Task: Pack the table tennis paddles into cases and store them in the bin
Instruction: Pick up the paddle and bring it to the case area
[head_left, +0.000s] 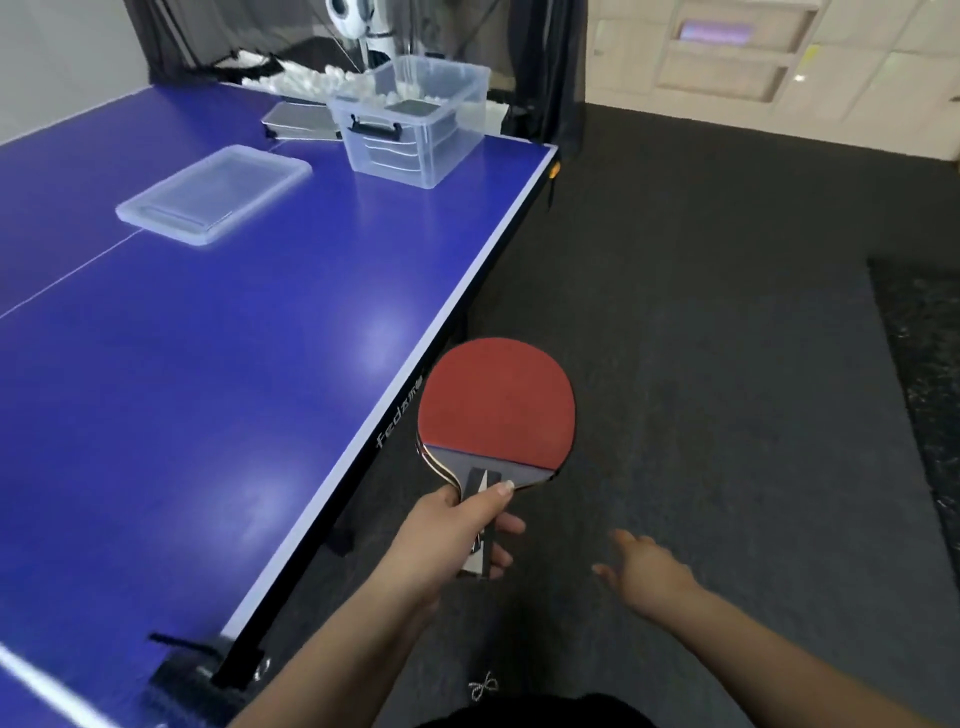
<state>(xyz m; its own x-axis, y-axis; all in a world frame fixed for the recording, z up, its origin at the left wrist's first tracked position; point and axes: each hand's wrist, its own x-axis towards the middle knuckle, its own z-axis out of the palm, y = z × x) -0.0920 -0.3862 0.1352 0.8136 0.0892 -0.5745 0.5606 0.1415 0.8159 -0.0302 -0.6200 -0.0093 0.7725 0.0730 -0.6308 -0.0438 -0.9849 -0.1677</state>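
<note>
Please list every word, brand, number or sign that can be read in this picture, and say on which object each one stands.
"Fed...": white lettering on the dark side edge of the table; only these first letters read, the rest is blurred.
Paddle handle: white marks on black, partly covered by the left hand; no letters can be made out.
Clear bin, lid and grey case: no readable text.
</note>
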